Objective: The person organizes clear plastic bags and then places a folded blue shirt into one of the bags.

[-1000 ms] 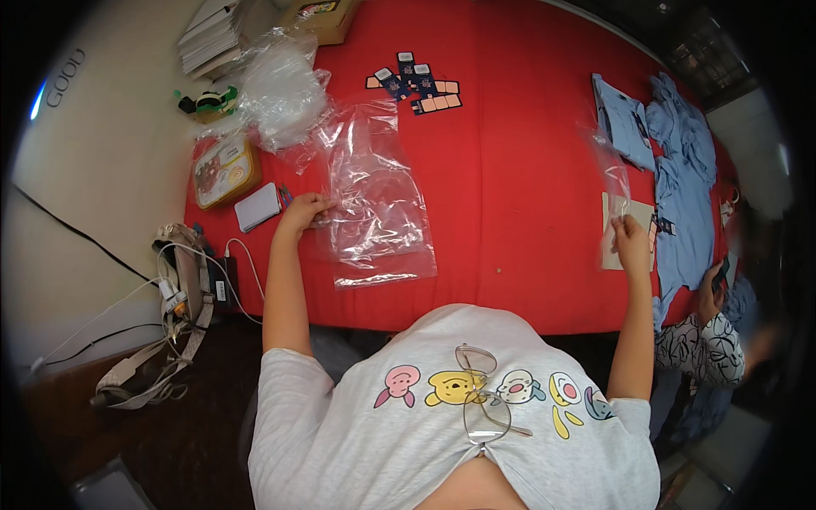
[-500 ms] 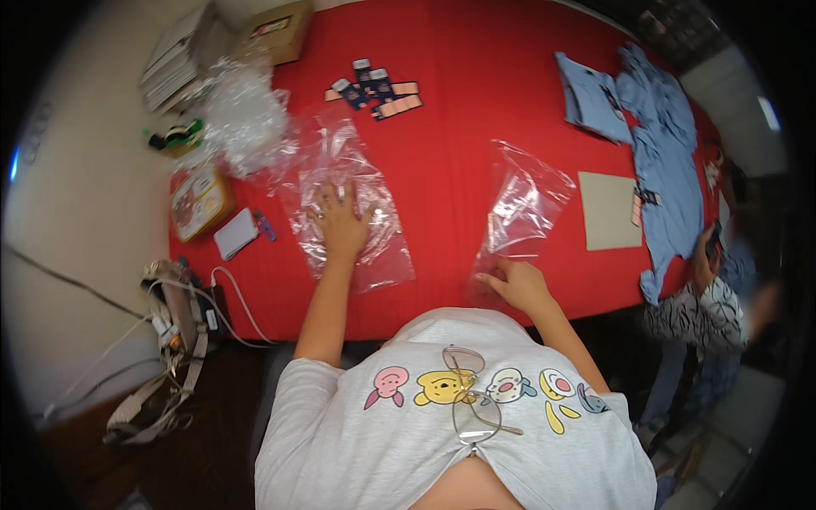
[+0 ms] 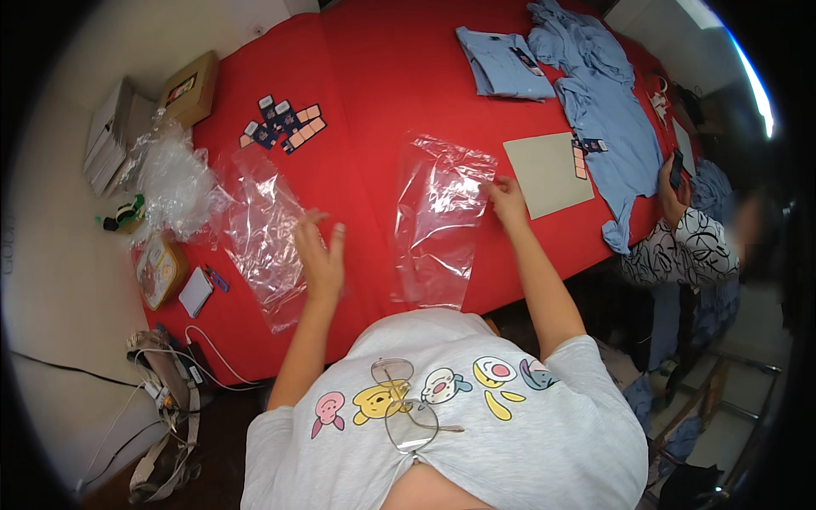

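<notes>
A clear plastic bag [image 3: 438, 229] lies spread on the red-covered table in front of me. My right hand [image 3: 508, 204] pinches its right edge near the far corner. My left hand [image 3: 321, 262] hovers with fingers apart, holding nothing. Beside it, on the left, lies another clear plastic bag [image 3: 265, 255], flat and wrinkled. A crumpled heap of clear plastic bags [image 3: 177, 187] adjoins that one farther left.
Several dark and pink tags [image 3: 285, 126] lie beyond the bags. On the right are a beige board [image 3: 551, 176], a folded blue garment [image 3: 503, 64] and a long blue garment [image 3: 608, 127]. A person's hand [image 3: 674, 187] holds a phone at the right edge.
My left hand has lifted off the left bag and come nearer to me. My right hand has gone from the right bag's near end to its far right edge; the bag now lies spread wider.
</notes>
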`<act>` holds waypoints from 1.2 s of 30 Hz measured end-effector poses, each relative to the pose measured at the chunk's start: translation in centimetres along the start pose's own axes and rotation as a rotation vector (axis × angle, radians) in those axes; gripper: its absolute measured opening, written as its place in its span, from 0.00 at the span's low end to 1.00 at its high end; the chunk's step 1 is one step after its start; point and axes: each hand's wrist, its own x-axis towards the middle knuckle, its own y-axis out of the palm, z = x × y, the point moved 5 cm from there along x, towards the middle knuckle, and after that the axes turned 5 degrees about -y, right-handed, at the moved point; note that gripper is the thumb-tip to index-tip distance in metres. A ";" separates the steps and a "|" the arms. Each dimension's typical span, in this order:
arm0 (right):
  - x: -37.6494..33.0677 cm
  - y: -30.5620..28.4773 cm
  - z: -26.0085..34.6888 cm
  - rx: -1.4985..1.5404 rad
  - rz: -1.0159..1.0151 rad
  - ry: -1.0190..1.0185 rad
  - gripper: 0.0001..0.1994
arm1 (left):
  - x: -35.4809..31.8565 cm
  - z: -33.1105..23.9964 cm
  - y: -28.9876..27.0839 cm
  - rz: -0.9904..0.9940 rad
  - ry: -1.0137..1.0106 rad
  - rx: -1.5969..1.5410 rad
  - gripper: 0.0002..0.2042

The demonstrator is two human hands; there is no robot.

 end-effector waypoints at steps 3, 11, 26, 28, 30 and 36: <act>-0.3 4.5 0.8 -0.072 0.276 -0.092 0.10 | -4.2 -2.9 6.7 0.262 0.028 0.055 0.30; 8.0 1.5 4.8 0.521 0.279 0.251 0.15 | -3.9 -1.6 9.6 0.428 0.048 0.263 0.31; 29.1 1.4 5.6 0.854 -0.180 0.538 0.29 | -8.6 -9.2 16.7 0.514 0.182 0.545 0.40; 29.1 1.5 6.2 0.858 -0.147 0.514 0.26 | -8.6 -6.9 18.2 0.436 0.262 0.638 0.37; 27.8 1.8 6.6 0.886 -0.058 0.479 0.23 | -9.0 -5.8 18.4 0.385 0.306 0.673 0.34; 16.4 2.8 5.7 0.891 0.043 0.407 0.26 | -6.9 -4.2 15.8 0.392 0.364 0.501 0.25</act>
